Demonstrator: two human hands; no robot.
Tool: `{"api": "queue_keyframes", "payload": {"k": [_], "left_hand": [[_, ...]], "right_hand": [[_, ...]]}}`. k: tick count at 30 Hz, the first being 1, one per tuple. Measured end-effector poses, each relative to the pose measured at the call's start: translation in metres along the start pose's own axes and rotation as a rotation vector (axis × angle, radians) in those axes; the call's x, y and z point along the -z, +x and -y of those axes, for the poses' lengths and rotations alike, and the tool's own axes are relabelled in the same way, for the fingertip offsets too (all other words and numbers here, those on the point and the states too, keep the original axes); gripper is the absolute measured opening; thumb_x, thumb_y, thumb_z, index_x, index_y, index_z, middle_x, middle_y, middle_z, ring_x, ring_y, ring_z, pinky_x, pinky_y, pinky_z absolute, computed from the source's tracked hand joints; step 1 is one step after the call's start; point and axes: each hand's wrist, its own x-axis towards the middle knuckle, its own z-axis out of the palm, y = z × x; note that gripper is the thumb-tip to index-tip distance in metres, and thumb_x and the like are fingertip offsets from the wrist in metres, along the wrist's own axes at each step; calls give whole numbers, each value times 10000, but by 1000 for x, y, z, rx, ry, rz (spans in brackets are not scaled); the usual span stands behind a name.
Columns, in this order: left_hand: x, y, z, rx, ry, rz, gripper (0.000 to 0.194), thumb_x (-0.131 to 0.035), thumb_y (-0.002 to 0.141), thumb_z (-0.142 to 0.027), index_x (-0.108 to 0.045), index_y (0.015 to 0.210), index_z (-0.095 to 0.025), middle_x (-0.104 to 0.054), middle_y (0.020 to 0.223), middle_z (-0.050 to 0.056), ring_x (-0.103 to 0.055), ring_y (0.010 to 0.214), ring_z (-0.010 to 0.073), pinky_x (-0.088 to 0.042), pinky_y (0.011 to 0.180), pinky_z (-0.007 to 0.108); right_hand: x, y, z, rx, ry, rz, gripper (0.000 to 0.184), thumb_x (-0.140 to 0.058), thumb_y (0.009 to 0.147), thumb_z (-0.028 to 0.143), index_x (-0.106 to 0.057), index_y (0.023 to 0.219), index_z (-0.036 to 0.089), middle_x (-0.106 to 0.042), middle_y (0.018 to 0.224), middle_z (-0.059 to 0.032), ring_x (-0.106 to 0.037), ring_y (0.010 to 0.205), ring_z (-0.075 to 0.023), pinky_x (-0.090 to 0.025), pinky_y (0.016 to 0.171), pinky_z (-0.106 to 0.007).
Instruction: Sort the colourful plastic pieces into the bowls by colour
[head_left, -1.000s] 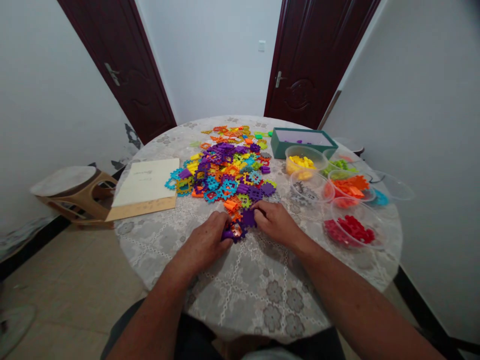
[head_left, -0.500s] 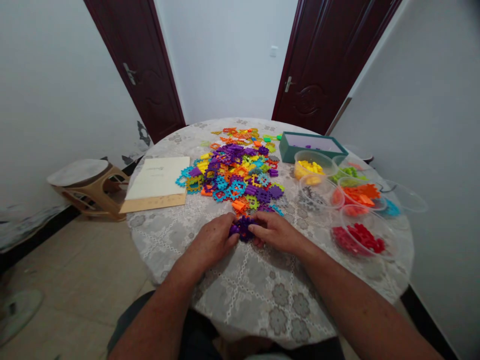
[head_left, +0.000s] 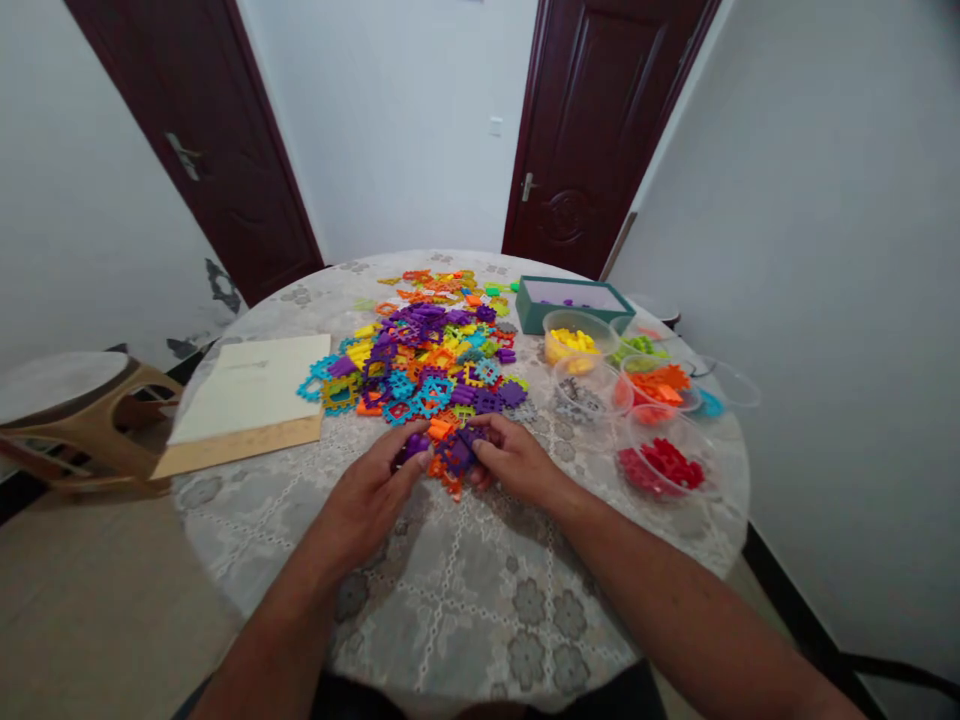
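My left hand point(head_left: 371, 490) and my right hand point(head_left: 514, 460) meet at the near edge of a pile of colourful plastic interlocking pieces point(head_left: 427, 350) on a round table point(head_left: 465, 590). The left fingers pinch a purple piece point(head_left: 415, 446). The right fingers close on a purple square piece point(head_left: 459, 455) just beside it. A few orange pieces point(head_left: 442, 470) lie under and between the two hands.
Clear tubs hold sorted pieces: yellow point(head_left: 574, 340), green point(head_left: 637, 345), orange point(head_left: 656, 382), red point(head_left: 667, 462), blue point(head_left: 709, 403). A teal box point(head_left: 574, 300) stands behind them. A flat cardboard box point(head_left: 244, 400) lies left. A wooden stool point(head_left: 67, 415) stands off the table's left. Two dark doors are behind.
The head view has shifted, so the table sits lower and further left. Both hands stay together at the pile's near edge, now each gripping a separate purple piece.
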Motion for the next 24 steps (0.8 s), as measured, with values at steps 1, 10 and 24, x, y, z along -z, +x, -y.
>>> {"api": "queue_keyframes", "payload": {"k": [1,10,24], "left_hand": [[0,1,0,20,0,-4,541,-509,988,-505,-592,1440,-219,-728,1230,83,-667,1160,273,-509,1026,409],[-19,8,6,-32,-64,71,500,-511,985,-499,-634,1407,-263,-715,1367,53,-648,1284,288,-508,1109,429],[-10,13,-12,130,-244,129,654,-697,851,-542,-606,1399,-197,-683,750,-11,-595,596,162,-491,563,277]], "right_hand": [[0,1,-1,12,-3,-9,383,-605,949,299,-549,1317,208,-669,680,41,-643,520,-130,-561,506,-242],[-6,2,-8,133,-32,-13,360,-594,949,214,-580,1303,278,-682,849,15,-675,597,-130,-587,548,-255],[-3,-8,8,137,265,172,319,-616,952,378,-588,1246,258,-685,779,15,-671,608,-157,-590,607,-309]]}}
